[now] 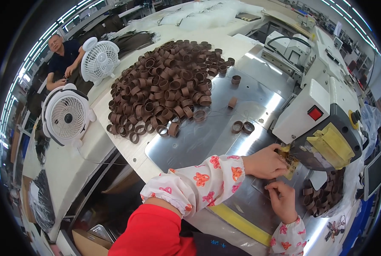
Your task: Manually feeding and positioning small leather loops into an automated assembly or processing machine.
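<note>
My left hand reaches under the head of a white sewing machine, its fingers curled against the brass-coloured parts at the stitching spot. Whatever those fingers hold is hidden. Just nearer to me, my right hand is bent, thumb and fingertips drawn together over the metal plate; anything between them is too small to make out. A big heap of brown fabric rings lies beyond my left arm. A few loose rings rest on the plate between the heap and the machine.
More brown rings fill a spot right of my right hand, beside clear plastic. A yellow strip runs along the plate's near edge. Two white fans stand at left, where a person sits behind. A screen is at far right.
</note>
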A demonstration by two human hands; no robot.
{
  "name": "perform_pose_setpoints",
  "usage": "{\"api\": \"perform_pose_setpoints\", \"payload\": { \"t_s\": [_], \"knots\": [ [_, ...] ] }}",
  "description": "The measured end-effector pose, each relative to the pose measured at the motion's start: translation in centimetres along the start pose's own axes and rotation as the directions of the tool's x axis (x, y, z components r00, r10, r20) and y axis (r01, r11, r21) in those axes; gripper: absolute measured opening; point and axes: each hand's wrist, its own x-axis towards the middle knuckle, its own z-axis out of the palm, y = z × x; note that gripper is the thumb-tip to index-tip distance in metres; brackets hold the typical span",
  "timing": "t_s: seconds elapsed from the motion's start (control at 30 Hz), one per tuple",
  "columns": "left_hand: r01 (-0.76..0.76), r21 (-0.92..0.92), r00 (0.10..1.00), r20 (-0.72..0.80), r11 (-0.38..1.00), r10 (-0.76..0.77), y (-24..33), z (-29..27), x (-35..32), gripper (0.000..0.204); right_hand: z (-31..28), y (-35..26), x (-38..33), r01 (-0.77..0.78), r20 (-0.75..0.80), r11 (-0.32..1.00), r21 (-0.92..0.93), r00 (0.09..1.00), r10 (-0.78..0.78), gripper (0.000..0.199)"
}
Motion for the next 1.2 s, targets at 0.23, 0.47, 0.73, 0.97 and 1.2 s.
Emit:
{"api": "perform_pose_setpoints", "payload": {
  "t_s": [0.23,0.47,0.73,0.97,1.2],
  "knots": [
    [0.103,0.240,0.993,0.039,0.965,-0.116,-0.8,-0.5,-0.6,0.018,-1.3,3.3,1.0,-0.153,-0.107,0.988,-0.024,0.983,0.150,0.027],
    [0.395,0.139,0.898,0.150,0.908,-0.413,0.6,-1.4,1.0,0.021,-1.6,4.9,1.2,-0.052,-0.341,0.998,0.036,0.938,0.062,0.015],
    [0.461,0.230,0.856,0.137,0.857,-0.498,-0.4,0.1,1.7,0.020,-1.6,6.6,1.9,-0.092,-0.377,0.995,0.044,0.920,0.102,0.008],
    [0.388,0.202,0.906,0.092,0.899,-0.412,-1.2,0.5,1.2,0.024,-2.1,5.7,2.7,-0.016,-0.395,1.000,-0.007,0.918,0.012,0.016],
    [0.392,0.187,0.908,0.077,0.901,-0.411,-1.5,0.7,1.4,0.025,-2.4,6.2,2.6,-0.018,-0.391,0.998,-0.053,0.920,-0.004,0.021]
  ]
}}
